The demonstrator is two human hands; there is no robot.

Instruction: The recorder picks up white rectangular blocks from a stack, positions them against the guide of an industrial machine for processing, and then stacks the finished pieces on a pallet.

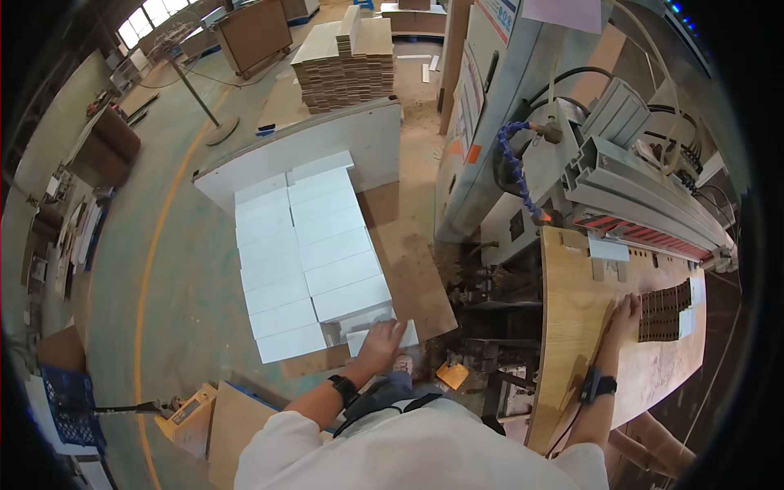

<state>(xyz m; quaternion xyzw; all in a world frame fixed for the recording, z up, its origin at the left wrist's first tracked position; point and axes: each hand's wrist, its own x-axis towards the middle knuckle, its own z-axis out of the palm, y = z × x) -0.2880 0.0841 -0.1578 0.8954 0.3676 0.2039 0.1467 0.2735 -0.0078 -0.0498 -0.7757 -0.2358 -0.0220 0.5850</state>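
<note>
My left hand (381, 345) is closed over a small white board (406, 333) at the near right corner of a large stack of white boards (339, 237). The stacked boards lie in two columns on a brown sheet. To the right, my right hand (627, 312) touches the left side of a row of boards (663, 314) standing on edge on the wooden worktable (572, 327). Dark edges with small holes show along that row, with white faces at its right end. The right fingers are drawn together, and whatever they may hold is too small to make out.
Beyond the worktable stands a machine with a metal beam (645, 192) and a blue coiled hose (510, 159). A white upright panel (318, 147) backs the stack. Farther off is a pile of wooden boards (343, 65). A yellow pallet jack part (189, 416) and blue crate (72, 404) sit left.
</note>
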